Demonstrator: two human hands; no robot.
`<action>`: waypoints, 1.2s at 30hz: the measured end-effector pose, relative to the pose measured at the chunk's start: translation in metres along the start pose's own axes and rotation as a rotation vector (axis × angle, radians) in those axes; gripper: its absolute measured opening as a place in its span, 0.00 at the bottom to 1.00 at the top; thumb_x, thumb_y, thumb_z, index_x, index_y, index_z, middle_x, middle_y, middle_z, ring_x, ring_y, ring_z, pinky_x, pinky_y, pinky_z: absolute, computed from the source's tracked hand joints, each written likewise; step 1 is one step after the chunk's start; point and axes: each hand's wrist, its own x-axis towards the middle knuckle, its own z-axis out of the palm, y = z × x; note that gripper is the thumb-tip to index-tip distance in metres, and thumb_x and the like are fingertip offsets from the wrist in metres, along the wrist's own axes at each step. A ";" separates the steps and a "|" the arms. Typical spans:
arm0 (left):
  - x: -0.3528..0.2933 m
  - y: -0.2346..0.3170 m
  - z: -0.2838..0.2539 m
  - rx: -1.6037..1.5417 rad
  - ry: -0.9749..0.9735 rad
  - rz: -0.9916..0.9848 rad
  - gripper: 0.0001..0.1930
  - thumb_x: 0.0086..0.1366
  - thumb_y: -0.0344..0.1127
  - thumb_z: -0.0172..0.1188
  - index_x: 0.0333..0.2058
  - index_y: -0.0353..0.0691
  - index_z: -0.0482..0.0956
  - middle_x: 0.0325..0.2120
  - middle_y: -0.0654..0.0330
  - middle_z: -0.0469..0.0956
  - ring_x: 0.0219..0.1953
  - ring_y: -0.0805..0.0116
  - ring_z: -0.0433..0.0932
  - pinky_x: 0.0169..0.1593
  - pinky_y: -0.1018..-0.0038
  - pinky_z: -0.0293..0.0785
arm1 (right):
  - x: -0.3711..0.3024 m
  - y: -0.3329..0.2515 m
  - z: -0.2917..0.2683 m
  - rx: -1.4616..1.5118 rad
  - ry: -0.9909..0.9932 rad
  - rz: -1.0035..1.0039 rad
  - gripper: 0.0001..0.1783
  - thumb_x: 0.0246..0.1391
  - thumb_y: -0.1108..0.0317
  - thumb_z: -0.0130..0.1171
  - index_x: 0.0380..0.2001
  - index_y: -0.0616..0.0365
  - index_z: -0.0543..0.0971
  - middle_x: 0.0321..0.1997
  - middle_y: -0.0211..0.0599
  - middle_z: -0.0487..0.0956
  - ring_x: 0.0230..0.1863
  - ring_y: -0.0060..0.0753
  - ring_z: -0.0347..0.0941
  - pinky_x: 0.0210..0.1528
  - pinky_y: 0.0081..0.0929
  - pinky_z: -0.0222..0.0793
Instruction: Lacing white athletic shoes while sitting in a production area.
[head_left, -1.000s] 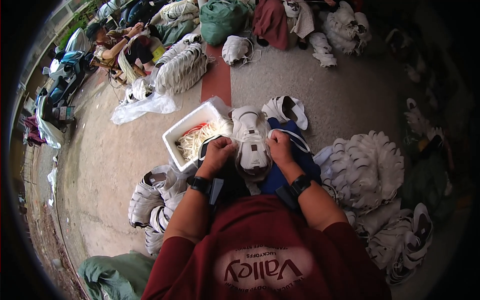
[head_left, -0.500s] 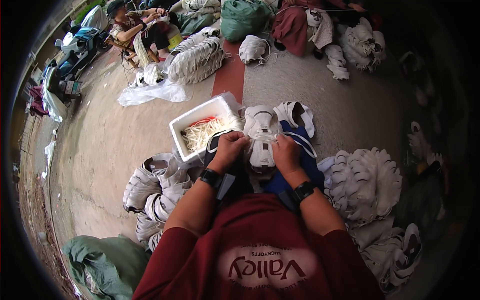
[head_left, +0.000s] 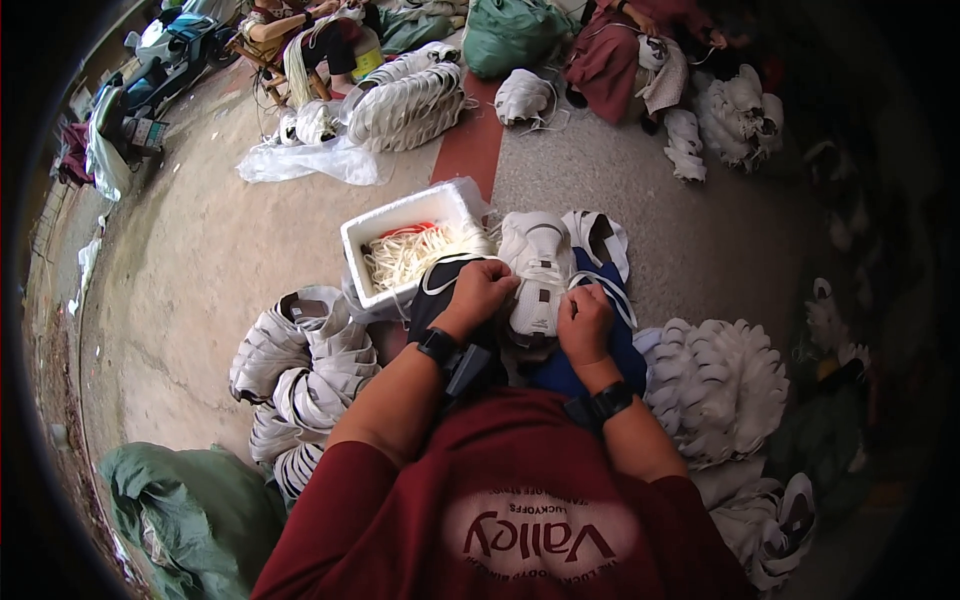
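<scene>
The left hand (head_left: pixel 484 290) hides an edge of the white shoe (head_left: pixel 538 272).

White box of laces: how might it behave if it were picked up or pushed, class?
The white box is probably light for its size, since it looks like thick foam. It holds its boxy shape, so seems stiff, but might dent. The cream laces inside lie in a loose tangle, so they may shift or spill if it tips.

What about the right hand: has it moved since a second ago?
Yes: the right hand shifted toward the wearer's maroon shirt, judged against the white box.
</scene>
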 end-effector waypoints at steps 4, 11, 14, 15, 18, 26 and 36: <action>-0.005 0.010 0.007 0.079 0.138 -0.006 0.07 0.55 0.31 0.61 0.21 0.34 0.76 0.16 0.63 0.75 0.19 0.78 0.69 0.25 0.79 0.66 | 0.023 -0.026 0.006 0.252 -0.098 -0.206 0.01 0.44 0.75 0.55 0.22 0.61 0.74 0.24 0.45 0.71 0.27 0.49 0.70 0.29 0.38 0.66; -0.020 0.024 0.001 0.527 0.040 0.369 0.12 0.50 0.38 0.61 0.31 0.36 0.76 0.27 0.50 0.76 0.30 0.50 0.76 0.35 0.63 0.73 | 0.024 -0.010 0.034 0.205 -0.164 -0.180 0.03 0.42 0.76 0.54 0.25 0.60 0.75 0.25 0.45 0.72 0.28 0.50 0.70 0.30 0.40 0.66; -0.022 0.025 0.001 0.617 -0.040 0.357 0.11 0.52 0.36 0.58 0.32 0.36 0.75 0.28 0.49 0.74 0.32 0.48 0.75 0.36 0.62 0.73 | 0.023 -0.012 0.032 0.171 -0.215 -0.160 0.04 0.41 0.75 0.56 0.25 0.60 0.74 0.25 0.45 0.71 0.30 0.50 0.70 0.32 0.40 0.67; -0.021 0.024 0.003 0.635 -0.037 0.341 0.09 0.53 0.35 0.57 0.30 0.36 0.75 0.26 0.49 0.74 0.32 0.48 0.75 0.36 0.61 0.72 | 0.024 -0.014 0.032 0.127 -0.254 -0.158 0.05 0.41 0.74 0.57 0.25 0.60 0.73 0.26 0.45 0.72 0.30 0.50 0.70 0.32 0.40 0.67; -0.018 0.018 0.010 0.638 0.043 0.286 0.07 0.53 0.33 0.53 0.29 0.37 0.75 0.27 0.50 0.74 0.33 0.49 0.75 0.36 0.61 0.72 | 0.023 -0.016 0.032 0.067 -0.283 -0.166 0.07 0.39 0.73 0.60 0.25 0.59 0.73 0.28 0.44 0.72 0.31 0.50 0.70 0.34 0.41 0.67; -0.017 0.001 0.007 0.379 0.079 0.275 0.08 0.55 0.33 0.53 0.32 0.39 0.78 0.32 0.51 0.76 0.34 0.50 0.76 0.38 0.63 0.72 | 0.025 -0.024 0.036 -0.103 -0.278 -0.184 0.06 0.41 0.72 0.59 0.23 0.58 0.72 0.27 0.44 0.72 0.30 0.50 0.70 0.32 0.41 0.67; -0.028 0.018 0.003 0.160 0.108 0.127 0.10 0.52 0.30 0.60 0.35 0.38 0.77 0.33 0.53 0.78 0.34 0.55 0.76 0.40 0.67 0.73 | 0.019 -0.009 -0.037 -0.106 -0.163 -0.254 0.03 0.38 0.76 0.53 0.16 0.58 0.71 0.23 0.40 0.66 0.26 0.45 0.64 0.28 0.38 0.58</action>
